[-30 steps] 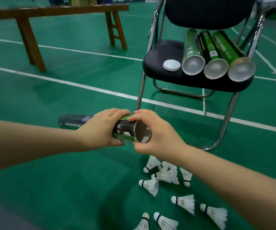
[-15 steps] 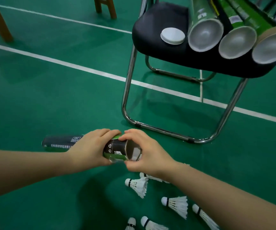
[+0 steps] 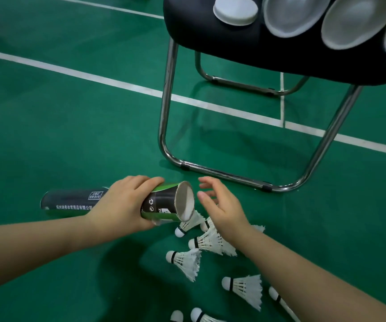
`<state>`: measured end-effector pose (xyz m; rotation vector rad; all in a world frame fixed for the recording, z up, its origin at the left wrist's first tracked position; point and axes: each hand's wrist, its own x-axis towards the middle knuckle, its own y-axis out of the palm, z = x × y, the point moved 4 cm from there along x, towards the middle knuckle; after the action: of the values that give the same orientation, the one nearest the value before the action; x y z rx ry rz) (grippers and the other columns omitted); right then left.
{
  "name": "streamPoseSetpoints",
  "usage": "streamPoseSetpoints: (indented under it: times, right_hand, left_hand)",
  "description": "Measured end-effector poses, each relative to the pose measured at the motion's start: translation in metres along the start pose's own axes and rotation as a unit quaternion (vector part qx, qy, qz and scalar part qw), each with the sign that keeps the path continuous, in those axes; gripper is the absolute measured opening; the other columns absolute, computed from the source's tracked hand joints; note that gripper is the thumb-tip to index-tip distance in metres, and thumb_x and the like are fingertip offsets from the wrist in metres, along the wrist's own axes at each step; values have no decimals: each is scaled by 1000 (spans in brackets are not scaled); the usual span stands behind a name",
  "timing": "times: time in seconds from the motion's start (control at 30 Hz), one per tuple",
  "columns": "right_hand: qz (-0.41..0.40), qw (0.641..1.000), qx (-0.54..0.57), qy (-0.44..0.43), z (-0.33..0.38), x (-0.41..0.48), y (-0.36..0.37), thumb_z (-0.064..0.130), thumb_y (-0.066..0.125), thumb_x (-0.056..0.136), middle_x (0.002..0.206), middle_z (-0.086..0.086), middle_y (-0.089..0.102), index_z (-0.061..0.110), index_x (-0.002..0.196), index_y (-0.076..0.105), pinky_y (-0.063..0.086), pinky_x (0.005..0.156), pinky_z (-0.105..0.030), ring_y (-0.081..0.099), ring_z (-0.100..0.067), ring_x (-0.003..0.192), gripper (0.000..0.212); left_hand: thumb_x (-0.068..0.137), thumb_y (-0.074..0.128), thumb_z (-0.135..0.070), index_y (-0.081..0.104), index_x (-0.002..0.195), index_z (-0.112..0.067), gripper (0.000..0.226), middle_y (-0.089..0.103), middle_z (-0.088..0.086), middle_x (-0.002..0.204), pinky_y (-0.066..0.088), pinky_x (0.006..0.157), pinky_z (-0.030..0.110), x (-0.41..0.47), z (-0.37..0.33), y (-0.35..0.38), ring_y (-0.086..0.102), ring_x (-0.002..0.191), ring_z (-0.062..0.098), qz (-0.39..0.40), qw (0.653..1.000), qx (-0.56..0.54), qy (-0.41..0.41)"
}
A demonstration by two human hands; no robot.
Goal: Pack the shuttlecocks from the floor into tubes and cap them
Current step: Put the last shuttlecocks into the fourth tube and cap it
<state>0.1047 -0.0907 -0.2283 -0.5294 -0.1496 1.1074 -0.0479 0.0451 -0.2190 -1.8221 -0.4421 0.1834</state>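
- The tube [image 3: 164, 202] is gripped round its middle by the left hand [image 3: 122, 203], fingers and thumb curled about it; it is held nearly level just above the floor [image 3: 71, 112], open mouth turned toward 3 o'clock, apparently so that shuttlecocks can be fed in from the right
- The right hand [image 3: 222, 205] is kept just beside that mouth, at 3 o'clock of it, with the fingers [image 3: 207, 182] spread and loosely bent; nothing is held in it
- The shuttlecocks [image 3: 210, 242] are scattered on the floor from 5 to 6 o'clock of the mouth, the nearest just under the rim, so a short reach down is judged enough for the next pick
- Inside the tube a bare cardboard wall is seen with a paler patch low down; whether a shuttlecock is already seated there cannot be told
- On the chair seat [image 3: 233, 54], at 1 o'clock, a loose white cap [image 3: 235, 10] is lying beside three other tubes [image 3: 289, 12] laid with pale round ends toward the camera; their contents are hidden
- The cap is judged to be kept ready for the held tube, which is not yet capped
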Motion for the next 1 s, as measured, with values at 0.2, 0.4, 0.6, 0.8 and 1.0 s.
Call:
streamPoseSetpoints:
  times: [0.2, 0.4, 0.6, 0.8, 1.0]
  right_hand:
    - [45, 981, -140, 130, -61, 18, 19, 36, 45, 94, 135, 2, 48, 25, 137, 37, 40, 97, -32, 46, -15, 121, 45]
    - [69, 954, -241, 162, -83, 31, 53, 35, 44, 92, 118, -5, 58, 16, 128, 48, 44, 83, -34, 54, -23, 105, 41]
    - [-39, 979, -109, 166, -73, 30, 41, 20, 46, 92, 67, 0, 50, 11, 80, 55, 30, 51, -26, 43, -14, 57, 18]
    - [-268, 948, 167, -17, -9, 18, -16, 13, 47, 80, 51, 10, 35, 10, 59, 38, 22, 47, -22, 25, -6, 49, 24]
    - [-100, 992, -13, -76, 21, -2, 13, 45, 33, 84, 60, 13, 47, 30, 59, 46, 34, 66, -27, 44, -10, 65, 32]
  left_hand:
    - [58, 56, -65, 40, 124, -25, 80, 63, 3, 104, 51, 79, 41, -1, 4, 7, 61, 89, 27, 10, 1000, 16, -7]
    - [57, 53, -65, 39, 125, -26, 79, 62, 3, 105, 50, 80, 41, -2, 6, 8, 61, 90, 26, 5, 1000, 29, -11]
    - [56, 62, -61, 38, 125, -27, 80, 62, 3, 107, 48, 83, 41, 0, 8, 9, 60, 93, 26, 8, 999, 21, -29]
    - [54, 65, -57, 37, 124, -29, 80, 62, 3, 107, 47, 84, 43, 6, 7, 10, 59, 94, 28, 4, 999, 12, -50]
    - [54, 63, -57, 39, 124, -28, 80, 62, 4, 106, 47, 82, 44, 13, 4, 12, 59, 92, 29, 11, 997, 13, -72]
